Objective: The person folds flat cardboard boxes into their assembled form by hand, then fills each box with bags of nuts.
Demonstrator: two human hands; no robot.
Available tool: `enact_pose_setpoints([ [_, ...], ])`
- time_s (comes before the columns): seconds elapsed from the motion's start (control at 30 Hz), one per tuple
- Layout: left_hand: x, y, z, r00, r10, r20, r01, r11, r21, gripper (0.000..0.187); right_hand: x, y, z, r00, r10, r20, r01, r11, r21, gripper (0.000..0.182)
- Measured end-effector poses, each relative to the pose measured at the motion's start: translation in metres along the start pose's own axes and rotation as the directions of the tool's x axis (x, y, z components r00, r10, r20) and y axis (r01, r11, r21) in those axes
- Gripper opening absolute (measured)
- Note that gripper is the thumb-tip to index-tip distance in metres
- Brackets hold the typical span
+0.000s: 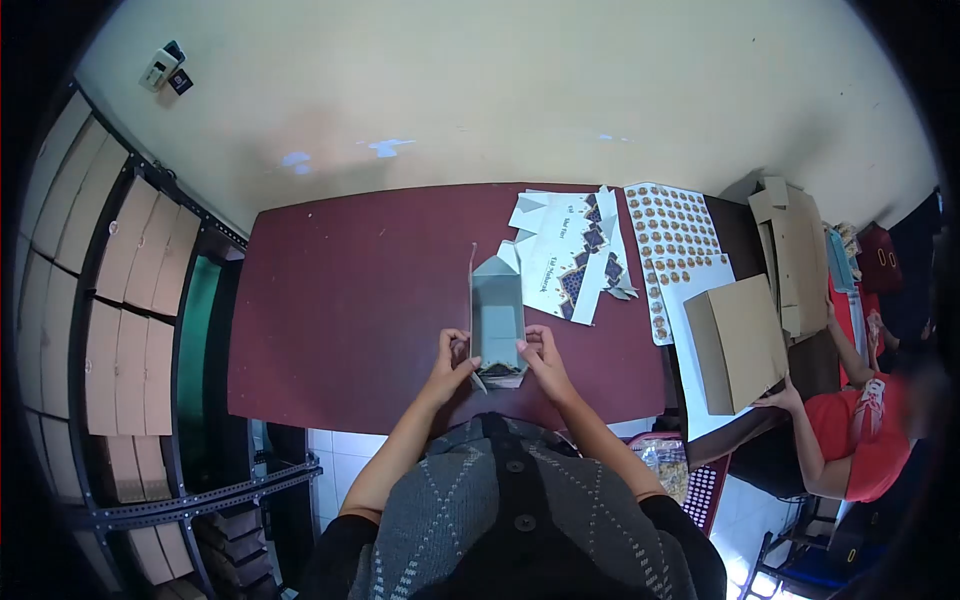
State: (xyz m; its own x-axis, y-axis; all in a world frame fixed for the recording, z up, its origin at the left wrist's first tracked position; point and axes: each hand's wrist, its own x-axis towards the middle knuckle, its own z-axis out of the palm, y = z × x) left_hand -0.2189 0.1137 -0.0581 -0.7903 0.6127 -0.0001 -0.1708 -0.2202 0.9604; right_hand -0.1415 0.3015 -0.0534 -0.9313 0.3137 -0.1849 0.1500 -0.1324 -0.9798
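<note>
A partly folded cardboard box [497, 305] stands near the front edge of the maroon table [330, 300], its grey inside facing up. My left hand [453, 365] grips its left wall near the front corner, thumb on the near edge. On the other side, my right hand [545, 362] holds the right wall, thumb at the rim. Flaps stick up at the far end and on the left. Just beyond, to the right, lie flat printed box blanks [565, 255], white with dark patterned panels and lettering. The fingertips are partly hidden behind the box walls.
Sheets of round stickers [675, 225] lie right of the blanks. Farther right, a person in a red top [865, 435] holds a brown carton [738, 340], with another carton [795, 260] behind. Shelves of boxes [130, 300] stand at left. A basket [665, 470] sits below the table.
</note>
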Motion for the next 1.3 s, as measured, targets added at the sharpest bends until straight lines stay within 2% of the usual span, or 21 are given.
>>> enact_pose_setpoints([
  [0.07, 0.000, 0.014, 0.003, 0.999, -0.038, 0.024, 0.039, 0.999, -0.035, 0.033, -0.004, -0.008, -0.002, 1.000, -0.009, 0.020, 0.008, 1.000, 0.026, 0.045],
  [0.17, 0.000, 0.009, -0.018, 0.995, -0.094, -0.031, 0.097, 0.987, 0.125, 0.042, -0.007, -0.006, -0.018, 0.994, 0.053, 0.099, -0.057, 0.998, 0.037, 0.046],
  [0.23, -0.003, 0.007, -0.031, 0.986, -0.123, -0.110, 0.133, 0.987, 0.086, 0.040, -0.008, -0.002, -0.025, 0.959, 0.235, 0.158, -0.264, 0.944, 0.198, 0.062],
  [0.27, -0.004, 0.005, -0.038, 0.971, -0.159, -0.181, 0.169, 0.985, 0.042, 0.038, -0.009, 0.001, -0.026, 0.959, 0.234, 0.161, -0.264, 0.944, 0.196, 0.062],
  [0.33, -0.006, 0.002, -0.050, 0.972, -0.167, -0.163, 0.174, 0.984, 0.029, 0.043, -0.015, 0.005, -0.026, 0.979, 0.192, 0.062, -0.195, 0.980, 0.044, 0.081],
  [0.4, -0.011, 0.002, -0.054, 0.977, -0.124, -0.176, 0.158, 0.968, 0.196, 0.052, -0.014, 0.008, -0.024, 0.973, 0.224, 0.053, -0.224, 0.974, 0.008, 0.089],
  [0.43, -0.012, 0.013, -0.045, 0.958, -0.097, -0.271, 0.155, 0.967, 0.201, 0.055, -0.013, 0.009, -0.023, 0.997, 0.073, 0.029, -0.065, 0.974, -0.219, 0.089],
  [0.47, -0.012, 0.022, -0.043, 0.958, -0.096, -0.272, 0.155, 0.967, 0.202, 0.055, -0.011, 0.009, -0.021, 0.996, -0.082, 0.039, 0.090, 0.896, -0.435, 0.089],
  [0.5, -0.010, 0.030, -0.042, 0.966, 0.054, -0.252, 0.098, 0.827, 0.553, 0.050, -0.005, 0.007, -0.018, 0.948, -0.315, 0.039, 0.269, 0.733, -0.624, 0.082],
  [0.53, -0.007, 0.037, -0.041, 0.966, 0.187, -0.177, 0.041, 0.564, 0.825, 0.046, -0.001, 0.003, -0.019, 0.948, -0.316, 0.040, 0.270, 0.733, -0.625, 0.082],
  [0.6, -0.001, 0.048, -0.039, 0.984, 0.114, -0.134, 0.054, 0.532, 0.845, 0.037, 0.007, -0.010, -0.023, 0.870, -0.379, 0.315, 0.431, 0.277, -0.858, 0.071],
  [0.63, 0.001, 0.050, -0.037, 0.995, 0.031, -0.091, 0.069, 0.433, 0.899, 0.035, 0.009, -0.021, -0.021, 0.860, -0.372, 0.349, 0.465, 0.290, -0.836, 0.055],
  [0.7, 0.007, 0.055, -0.031, 0.997, -0.052, -0.054, 0.066, 0.276, 0.959, 0.038, 0.016, -0.028, -0.021, 0.854, -0.354, 0.383, 0.483, 0.260, -0.836, 0.050],
  [0.73, 0.010, 0.059, -0.025, 0.998, -0.048, -0.050, 0.061, 0.275, 0.960, 0.038, 0.019, -0.030, -0.020, 0.846, -0.330, 0.418, 0.502, 0.231, -0.834, 0.046],
  [0.8, 0.016, 0.067, -0.013, 0.953, -0.265, -0.144, 0.224, 0.302, 0.926, 0.044, 0.025, -0.027, -0.016, 0.830, -0.359, 0.426, 0.518, 0.215, -0.828, 0.036],
  [0.97, 0.022, 0.043, -0.017, 0.973, -0.134, -0.189, 0.228, 0.395, 0.890, 0.047, 0.023, -0.005, 0.004, 0.779, -0.301, 0.551, 0.622, 0.258, -0.739, 0.033],
  [1.0, 0.024, 0.046, -0.018, 0.963, -0.186, -0.194, 0.254, 0.391, 0.885, 0.048, 0.021, -0.004, 0.009, 0.785, -0.242, 0.571, 0.620, 0.303, -0.724, 0.033],
  [1.03, 0.025, 0.047, -0.020, 0.950, -0.239, -0.200, 0.282, 0.386, 0.878, 0.049, 0.019, -0.004, 0.010, 0.764, -0.328, 0.556, 0.642, 0.300, -0.705, 0.033],
  [1.2, 0.019, 0.052, -0.021, 0.947, -0.258, -0.191, 0.294, 0.458, 0.839, 0.065, 0.014, -0.001, 0.013, 0.816, -0.320, 0.481, 0.575, 0.376, -0.726, 0.033],
  [1.27, 0.013, 0.078, 0.001, 0.926, -0.280, -0.253, 0.327, 0.265, 0.907, 0.075, 0.009, 0.001, 0.019, 0.826, -0.310, 0.470, 0.562, 0.406, -0.720, 0.034],
  [1.3, 0.008, 0.065, -0.003, 0.955, -0.214, -0.204, 0.249, 0.206, 0.946, 0.067, 0.004, 0.003, 0.024, 0.832, -0.311, 0.460, 0.555, 0.452, -0.698, 0.036],
])
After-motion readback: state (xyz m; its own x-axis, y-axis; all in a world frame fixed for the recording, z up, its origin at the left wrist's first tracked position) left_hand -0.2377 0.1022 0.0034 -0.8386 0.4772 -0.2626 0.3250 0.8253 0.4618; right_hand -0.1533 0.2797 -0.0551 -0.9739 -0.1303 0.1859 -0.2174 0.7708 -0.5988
